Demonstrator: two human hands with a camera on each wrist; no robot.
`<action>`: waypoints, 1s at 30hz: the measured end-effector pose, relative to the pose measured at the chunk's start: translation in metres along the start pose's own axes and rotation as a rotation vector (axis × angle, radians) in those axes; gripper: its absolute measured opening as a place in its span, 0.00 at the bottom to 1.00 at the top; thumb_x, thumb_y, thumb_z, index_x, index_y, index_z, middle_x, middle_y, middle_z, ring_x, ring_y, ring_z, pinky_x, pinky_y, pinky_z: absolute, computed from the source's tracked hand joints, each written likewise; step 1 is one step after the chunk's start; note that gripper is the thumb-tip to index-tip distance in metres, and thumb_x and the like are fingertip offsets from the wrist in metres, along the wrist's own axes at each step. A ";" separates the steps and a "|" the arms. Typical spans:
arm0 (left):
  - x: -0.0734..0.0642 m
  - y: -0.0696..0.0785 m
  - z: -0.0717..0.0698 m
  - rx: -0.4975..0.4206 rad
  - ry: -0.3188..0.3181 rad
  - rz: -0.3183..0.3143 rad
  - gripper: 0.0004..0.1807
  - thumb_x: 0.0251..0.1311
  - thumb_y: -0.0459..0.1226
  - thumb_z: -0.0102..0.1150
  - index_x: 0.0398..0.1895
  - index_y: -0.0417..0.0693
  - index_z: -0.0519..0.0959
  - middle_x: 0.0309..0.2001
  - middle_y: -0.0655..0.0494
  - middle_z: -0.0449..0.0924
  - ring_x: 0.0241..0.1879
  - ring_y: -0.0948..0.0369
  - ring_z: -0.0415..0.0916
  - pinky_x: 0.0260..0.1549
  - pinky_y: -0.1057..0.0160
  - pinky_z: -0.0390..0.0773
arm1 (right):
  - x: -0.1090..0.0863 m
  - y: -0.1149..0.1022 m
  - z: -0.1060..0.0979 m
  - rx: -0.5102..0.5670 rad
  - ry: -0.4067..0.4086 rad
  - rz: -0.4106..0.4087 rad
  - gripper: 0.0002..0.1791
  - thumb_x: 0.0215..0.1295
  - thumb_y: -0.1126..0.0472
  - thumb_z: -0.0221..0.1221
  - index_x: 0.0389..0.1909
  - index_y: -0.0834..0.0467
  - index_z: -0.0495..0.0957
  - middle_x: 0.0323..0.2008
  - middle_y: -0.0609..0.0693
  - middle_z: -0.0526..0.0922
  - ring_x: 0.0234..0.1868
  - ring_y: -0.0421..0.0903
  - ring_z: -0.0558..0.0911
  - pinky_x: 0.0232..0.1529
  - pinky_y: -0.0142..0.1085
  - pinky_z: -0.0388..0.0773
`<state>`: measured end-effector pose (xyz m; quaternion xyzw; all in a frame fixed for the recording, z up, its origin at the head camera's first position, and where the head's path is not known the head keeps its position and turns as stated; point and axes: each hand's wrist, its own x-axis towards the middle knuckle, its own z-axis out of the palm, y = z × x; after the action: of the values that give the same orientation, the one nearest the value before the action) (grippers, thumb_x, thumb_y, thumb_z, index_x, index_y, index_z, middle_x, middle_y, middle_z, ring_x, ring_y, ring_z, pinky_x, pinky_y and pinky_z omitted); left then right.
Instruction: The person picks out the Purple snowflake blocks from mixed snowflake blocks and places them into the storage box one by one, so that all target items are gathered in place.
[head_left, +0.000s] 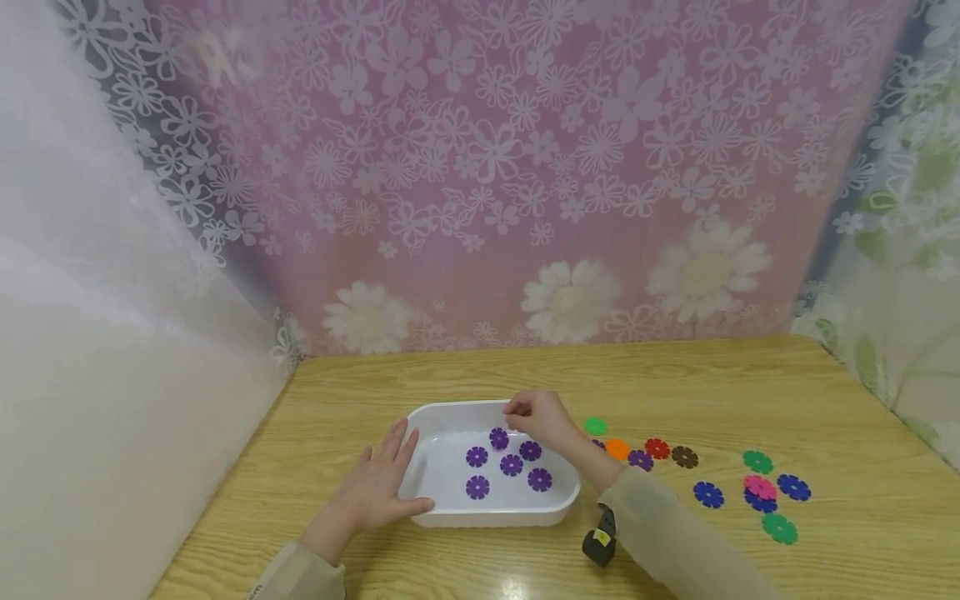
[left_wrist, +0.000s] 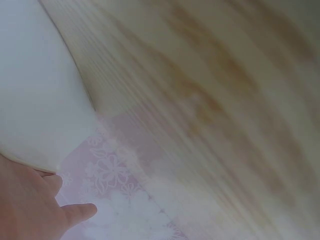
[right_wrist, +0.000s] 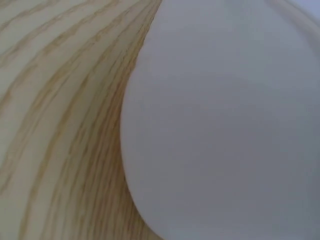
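Observation:
A white plastic tub (head_left: 450, 508) on the table holds several purple snowflake discs (head_left: 512, 465), notched round the rim. My left hand (head_left: 382, 483) lies along the tub's left end, fingers extended over the rim and thumb at the front edge. In the left wrist view the left hand (left_wrist: 30, 200) touches the tub's pale outer wall (left_wrist: 40, 85). My right hand (head_left: 543, 421) hovers over the back right of the tub, fingers bent, with no disc visible between fingertips. Just below them one purple disc (head_left: 498, 438) stands tilted. The right wrist view shows only the tub's side (right_wrist: 215, 125) and wood.
Right of the tub, loose discs lie on the wooden table (head_left: 375, 383): green (head_left: 596, 426), orange (head_left: 617, 449), red (head_left: 657, 448), brown (head_left: 684, 457), blue (head_left: 708, 494) and pink (head_left: 760, 487), some overlapping. A flowered curtain (head_left: 480, 167) hangs behind the table.

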<state>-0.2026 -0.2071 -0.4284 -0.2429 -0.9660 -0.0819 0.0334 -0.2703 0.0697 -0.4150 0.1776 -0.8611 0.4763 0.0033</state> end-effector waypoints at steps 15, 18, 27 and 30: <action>0.000 -0.002 0.004 0.014 0.002 0.007 0.53 0.46 0.65 0.49 0.67 0.38 0.48 0.67 0.40 0.38 0.65 0.48 0.40 0.52 0.38 0.53 | -0.024 -0.002 -0.022 -0.061 0.080 -0.134 0.04 0.53 0.69 0.60 0.30 0.63 0.80 0.27 0.50 0.81 0.29 0.44 0.79 0.31 0.32 0.76; 0.000 -0.002 0.005 0.016 0.001 0.007 0.54 0.46 0.66 0.48 0.67 0.39 0.47 0.67 0.40 0.38 0.65 0.48 0.40 0.52 0.38 0.53 | -0.029 0.001 -0.030 -0.053 0.095 -0.134 0.04 0.53 0.68 0.60 0.31 0.63 0.80 0.28 0.50 0.81 0.29 0.44 0.79 0.30 0.31 0.76; 0.001 -0.003 0.005 0.015 0.003 0.009 0.54 0.46 0.66 0.49 0.67 0.38 0.47 0.67 0.40 0.37 0.65 0.48 0.40 0.52 0.37 0.53 | -0.043 0.012 -0.053 -0.101 0.115 -0.071 0.05 0.55 0.65 0.60 0.32 0.62 0.80 0.29 0.49 0.81 0.31 0.44 0.79 0.32 0.34 0.76; 0.001 -0.002 0.004 0.007 0.002 0.008 0.54 0.46 0.65 0.49 0.67 0.39 0.47 0.68 0.40 0.37 0.65 0.48 0.40 0.52 0.37 0.53 | -0.048 0.016 -0.061 -0.132 0.124 -0.073 0.05 0.54 0.65 0.60 0.31 0.63 0.80 0.28 0.49 0.81 0.30 0.44 0.79 0.32 0.35 0.76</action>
<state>-0.2050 -0.2079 -0.4328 -0.2465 -0.9653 -0.0785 0.0357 -0.2400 0.1424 -0.4033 0.1784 -0.8818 0.4282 0.0856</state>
